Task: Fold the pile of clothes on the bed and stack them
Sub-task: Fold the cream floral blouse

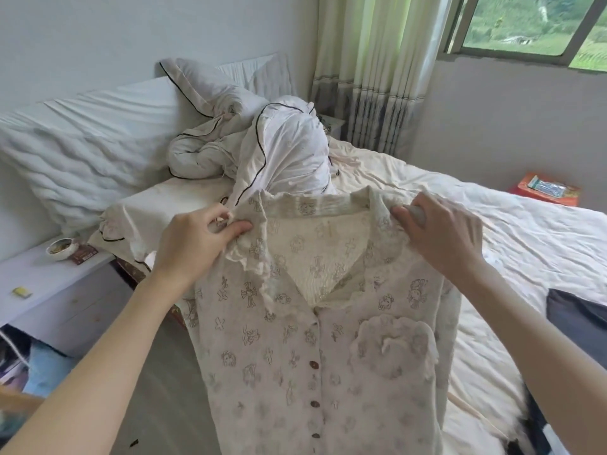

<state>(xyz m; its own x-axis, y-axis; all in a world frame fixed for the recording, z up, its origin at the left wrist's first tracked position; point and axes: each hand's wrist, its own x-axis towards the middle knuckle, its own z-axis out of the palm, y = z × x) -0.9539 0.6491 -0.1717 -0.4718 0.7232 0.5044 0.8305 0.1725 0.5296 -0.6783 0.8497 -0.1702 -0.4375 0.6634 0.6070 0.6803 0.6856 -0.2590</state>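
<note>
Cream bed (pixel 525 231), rumpled duvet (pixel 282 152), white nightstand (pixel 49 274), curtained window (pixel 532 24); both hands' fingers (pixel 236 228) pinching shirt (pixel 315 356) shoulders.

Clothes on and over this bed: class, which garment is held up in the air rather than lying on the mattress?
The cream patterned shirt, gripped at its shoulders by both hands. The dark garment lies flat on the bed.

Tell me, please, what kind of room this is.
Most likely a bedroom in a home. A bed with rumpled white bedding and a pillow fills the room, a white bedside table stands beside it, and curtains hang by a window.
</note>
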